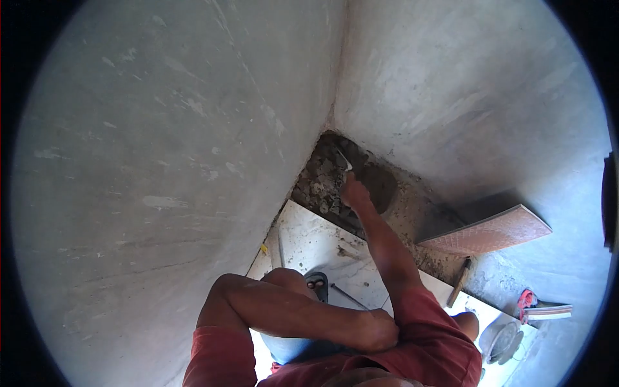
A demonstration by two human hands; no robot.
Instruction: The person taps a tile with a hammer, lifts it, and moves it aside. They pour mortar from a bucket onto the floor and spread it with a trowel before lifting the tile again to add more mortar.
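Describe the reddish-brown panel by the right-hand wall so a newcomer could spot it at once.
Start at the wall corner, which runs down to a dark rubble patch. From there, follow the foot of the right-hand wall past the right forearm. The reddish-brown panel sits tilted there, its colour and slant setting it apart from the pale, flat floor tiles.

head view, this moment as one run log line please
right hand: grip on tool, at rubble | left hand: near red shirt, grip unclear | large tile: tilted, near wall
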